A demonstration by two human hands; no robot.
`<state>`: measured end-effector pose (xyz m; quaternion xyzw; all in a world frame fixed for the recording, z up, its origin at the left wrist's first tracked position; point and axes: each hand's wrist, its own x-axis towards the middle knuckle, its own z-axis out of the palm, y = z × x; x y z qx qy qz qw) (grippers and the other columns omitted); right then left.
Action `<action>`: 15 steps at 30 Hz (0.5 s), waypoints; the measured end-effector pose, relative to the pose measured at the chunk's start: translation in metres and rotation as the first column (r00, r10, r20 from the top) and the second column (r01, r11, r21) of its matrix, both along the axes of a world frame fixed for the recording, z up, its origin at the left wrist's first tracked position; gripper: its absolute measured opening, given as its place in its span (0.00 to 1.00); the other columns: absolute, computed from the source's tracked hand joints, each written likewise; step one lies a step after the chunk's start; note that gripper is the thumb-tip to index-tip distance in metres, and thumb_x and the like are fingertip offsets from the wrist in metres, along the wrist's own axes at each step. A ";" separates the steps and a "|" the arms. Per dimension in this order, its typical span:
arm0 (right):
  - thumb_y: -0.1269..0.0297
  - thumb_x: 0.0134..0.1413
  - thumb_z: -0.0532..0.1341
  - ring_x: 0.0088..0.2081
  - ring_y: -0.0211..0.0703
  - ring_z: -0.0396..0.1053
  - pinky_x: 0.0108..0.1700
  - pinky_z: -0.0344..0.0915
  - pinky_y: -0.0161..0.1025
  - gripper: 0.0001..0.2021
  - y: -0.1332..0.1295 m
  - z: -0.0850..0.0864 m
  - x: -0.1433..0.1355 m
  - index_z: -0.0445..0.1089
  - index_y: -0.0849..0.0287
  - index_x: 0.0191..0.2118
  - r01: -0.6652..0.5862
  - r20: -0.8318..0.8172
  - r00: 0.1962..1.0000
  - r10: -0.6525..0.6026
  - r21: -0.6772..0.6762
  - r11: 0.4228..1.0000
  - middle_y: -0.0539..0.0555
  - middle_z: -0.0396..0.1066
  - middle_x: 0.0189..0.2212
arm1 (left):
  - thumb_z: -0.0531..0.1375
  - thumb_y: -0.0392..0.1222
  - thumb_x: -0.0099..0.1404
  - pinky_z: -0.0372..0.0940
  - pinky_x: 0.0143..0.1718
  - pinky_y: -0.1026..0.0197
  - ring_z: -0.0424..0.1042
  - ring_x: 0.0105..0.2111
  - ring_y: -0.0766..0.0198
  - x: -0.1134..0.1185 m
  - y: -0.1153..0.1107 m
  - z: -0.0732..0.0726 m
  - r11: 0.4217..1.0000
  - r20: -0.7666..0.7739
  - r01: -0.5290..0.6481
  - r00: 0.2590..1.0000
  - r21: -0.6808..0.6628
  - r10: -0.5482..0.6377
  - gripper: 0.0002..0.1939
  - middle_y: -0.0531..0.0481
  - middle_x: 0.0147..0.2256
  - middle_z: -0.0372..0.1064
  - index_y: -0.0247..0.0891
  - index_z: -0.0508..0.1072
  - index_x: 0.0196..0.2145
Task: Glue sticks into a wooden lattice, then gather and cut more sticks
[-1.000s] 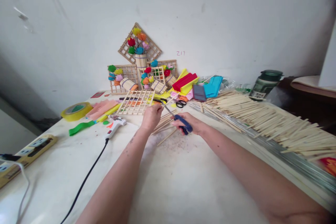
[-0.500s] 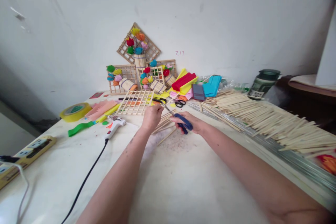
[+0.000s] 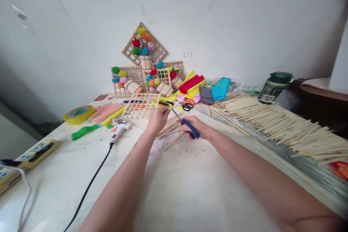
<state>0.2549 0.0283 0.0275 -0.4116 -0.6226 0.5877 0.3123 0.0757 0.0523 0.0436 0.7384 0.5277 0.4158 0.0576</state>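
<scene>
My right hand (image 3: 194,127) is wrapped round the handles of blue-handled scissors (image 3: 191,129), whose blades point up and left toward my other hand. My left hand (image 3: 158,117) is closed in a pinch on a thin wooden stick (image 3: 179,100) that slants up to the right past the scissor tips. Beneath both hands several wooden sticks (image 3: 170,126) lie on the white table (image 3: 174,188). A lattice of sticks (image 3: 141,106) sits just left of my left hand, and black scissors (image 3: 187,107) rest beyond my right hand.
A glue gun (image 3: 119,132) with a black cord, yellow tape (image 3: 79,115) and a power strip (image 3: 29,163) are at left. Flower-decorated lattices (image 3: 145,45) lean on the wall. A long pile of sticks (image 3: 272,127) and a dark bottle (image 3: 276,87) are at right.
The scissor handles have closed together in my right hand. My left hand keeps its pinch, and the whole view has shifted slightly.
</scene>
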 end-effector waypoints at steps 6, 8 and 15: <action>0.64 0.39 0.61 0.11 0.30 0.53 0.12 0.55 0.29 0.17 0.002 -0.003 -0.003 0.64 0.62 0.40 0.046 0.025 0.999 -0.046 -0.036 0.998 0.41 0.57 0.12 | 0.54 0.41 0.58 0.53 0.24 0.67 0.60 0.19 0.69 -0.001 0.005 -0.008 1.000 -0.034 0.000 0.999 0.029 0.001 0.11 0.53 0.17 0.63 0.36 0.69 0.20; 0.64 0.39 0.61 0.11 0.30 0.53 0.12 0.55 0.29 0.17 0.003 -0.003 -0.003 0.64 0.61 0.39 0.049 0.028 0.998 -0.048 -0.045 0.998 0.41 0.57 0.12 | 0.54 0.42 0.57 0.53 0.24 0.67 0.60 0.20 0.69 -0.001 0.005 -0.008 0.999 -0.073 -0.015 0.997 0.036 0.017 0.11 0.53 0.17 0.63 0.37 0.69 0.21; 0.66 0.40 0.61 0.12 0.30 0.55 0.13 0.56 0.29 0.15 0.004 -0.003 -0.003 0.63 0.60 0.38 0.042 -0.014 0.999 -0.042 -0.027 0.999 0.41 0.58 0.13 | 0.53 0.41 0.59 0.53 0.25 0.66 0.62 0.21 0.67 0.002 0.001 -0.001 0.996 -0.134 -0.059 0.989 0.068 0.068 0.12 0.51 0.18 0.64 0.37 0.70 0.22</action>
